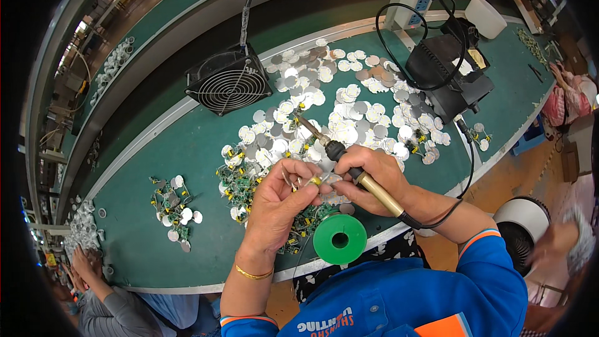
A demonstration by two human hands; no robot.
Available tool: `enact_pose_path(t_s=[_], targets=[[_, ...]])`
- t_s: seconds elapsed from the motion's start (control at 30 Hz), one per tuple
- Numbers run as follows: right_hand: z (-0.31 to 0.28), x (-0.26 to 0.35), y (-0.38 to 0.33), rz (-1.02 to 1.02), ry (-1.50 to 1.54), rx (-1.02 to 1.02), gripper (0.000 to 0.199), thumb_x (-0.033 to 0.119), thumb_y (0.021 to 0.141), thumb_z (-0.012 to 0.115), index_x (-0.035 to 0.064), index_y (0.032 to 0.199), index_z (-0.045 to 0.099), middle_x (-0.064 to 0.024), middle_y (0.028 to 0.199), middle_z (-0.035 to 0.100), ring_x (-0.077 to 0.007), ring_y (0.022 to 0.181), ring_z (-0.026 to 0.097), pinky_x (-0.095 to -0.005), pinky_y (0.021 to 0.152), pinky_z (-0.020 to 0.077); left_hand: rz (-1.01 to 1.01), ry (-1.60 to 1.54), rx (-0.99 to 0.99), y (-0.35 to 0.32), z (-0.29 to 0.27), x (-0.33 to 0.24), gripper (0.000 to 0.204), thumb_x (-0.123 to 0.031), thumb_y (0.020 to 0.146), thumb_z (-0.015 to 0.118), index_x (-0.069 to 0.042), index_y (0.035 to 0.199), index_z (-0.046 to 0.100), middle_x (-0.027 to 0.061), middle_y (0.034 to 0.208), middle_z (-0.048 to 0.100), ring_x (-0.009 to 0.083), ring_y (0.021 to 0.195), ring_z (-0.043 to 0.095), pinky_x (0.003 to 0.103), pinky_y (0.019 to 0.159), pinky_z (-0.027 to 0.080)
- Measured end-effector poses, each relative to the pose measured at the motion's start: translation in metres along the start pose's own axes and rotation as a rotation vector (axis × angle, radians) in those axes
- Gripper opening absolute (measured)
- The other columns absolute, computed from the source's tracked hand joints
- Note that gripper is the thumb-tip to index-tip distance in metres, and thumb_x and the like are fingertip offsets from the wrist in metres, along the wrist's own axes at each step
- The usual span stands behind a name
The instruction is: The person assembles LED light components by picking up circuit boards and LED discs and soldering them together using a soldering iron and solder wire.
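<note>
— What is nearest to your body?
— The green spool (326, 248) is by the near edge of the green table (137, 231), just below your hands.
— And the small part with a yellow piece (316, 181), how do you grip it?
— Your left hand (281, 198) pinches it at the tips of thumb and forefinger, just beside the fingertips of your right hand (369, 175). If these also touch it, I cannot tell.
— What does your right hand hold?
— It is closed around the soldering iron (382, 196), whose tip points away from you, over the round discs (349, 126).
— And farther?
— The black fan (228, 84) is to your left, the black device (446, 75) to your right.
</note>
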State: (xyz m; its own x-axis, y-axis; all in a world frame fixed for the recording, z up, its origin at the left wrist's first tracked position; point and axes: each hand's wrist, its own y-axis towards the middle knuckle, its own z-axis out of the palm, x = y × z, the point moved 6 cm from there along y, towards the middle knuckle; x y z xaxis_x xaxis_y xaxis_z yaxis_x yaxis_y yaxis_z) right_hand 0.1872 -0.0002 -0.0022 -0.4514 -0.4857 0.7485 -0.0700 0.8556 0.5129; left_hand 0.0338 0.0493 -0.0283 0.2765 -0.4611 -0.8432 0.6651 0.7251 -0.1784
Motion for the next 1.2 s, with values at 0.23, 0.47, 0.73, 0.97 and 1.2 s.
enact_pose_path(t_s=[0.23,0.47,0.73,0.97,1.2], targets=[[0.0,-0.004,-0.002,0.005,0.183,-0.056,0.031,-0.003,0.075,0.071,0.0059,0.098,0.053,-0.0094,0.082,0.063,-0.0229,0.066,0.065,-0.0306,0.056,0.0496,-0.007,0.174,-0.044,-0.002,0.007,-0.001,0.022,-0.001,0.089,0.062,0.001,0.11,0.056,0.0056,0.101,0.063,0.0119,0.093,0.064,0.024,0.075,0.052],[0.001,0.001,-0.003,-0.042,0.209,-0.039,0.031,-0.005,0.075,0.07,0.0061,0.098,0.053,-0.0104,0.081,0.061,-0.024,0.065,0.062,-0.0314,0.057,0.0473,0.1,0.422,-0.075,-0.006,0.005,-0.002,0.011,-0.007,0.09,0.064,-0.001,0.098,0.06,0.0013,0.09,0.063,0.005,0.077,0.054,0.021,0.068,0.045],[-0.004,-0.001,-0.004,-0.036,0.204,-0.081,0.03,-0.006,0.077,0.067,0.0061,0.1,0.052,-0.0109,0.08,0.058,-0.026,0.064,0.059,-0.0332,0.056,0.0449,0.234,0.626,-0.046,-0.004,0.008,-0.007,0.016,-0.016,0.092,0.062,-0.001,0.093,0.057,0.0012,0.083,0.059,0.0084,0.074,0.048,0.023,0.068,0.041],[-0.008,0.006,-0.002,-0.069,0.171,-0.165,0.031,-0.007,0.078,0.066,0.0084,0.101,0.052,-0.0106,0.083,0.056,-0.0291,0.069,0.058,-0.0336,0.059,0.0453,0.172,0.605,-0.061,-0.007,0.012,-0.006,0.016,-0.017,0.093,0.06,-0.002,0.093,0.056,-0.0006,0.081,0.056,0.0078,0.074,0.046,0.023,0.069,0.041],[-0.009,0.006,-0.008,-0.083,0.21,-0.129,0.029,-0.003,0.08,0.066,0.0103,0.102,0.051,-0.0099,0.084,0.055,-0.0291,0.071,0.058,-0.0357,0.06,0.0451,0.214,0.69,-0.121,-0.007,0.014,-0.007,0.014,-0.014,0.094,0.059,-0.001,0.094,0.055,0.0001,0.081,0.055,0.0077,0.074,0.046,0.022,0.068,0.041]])
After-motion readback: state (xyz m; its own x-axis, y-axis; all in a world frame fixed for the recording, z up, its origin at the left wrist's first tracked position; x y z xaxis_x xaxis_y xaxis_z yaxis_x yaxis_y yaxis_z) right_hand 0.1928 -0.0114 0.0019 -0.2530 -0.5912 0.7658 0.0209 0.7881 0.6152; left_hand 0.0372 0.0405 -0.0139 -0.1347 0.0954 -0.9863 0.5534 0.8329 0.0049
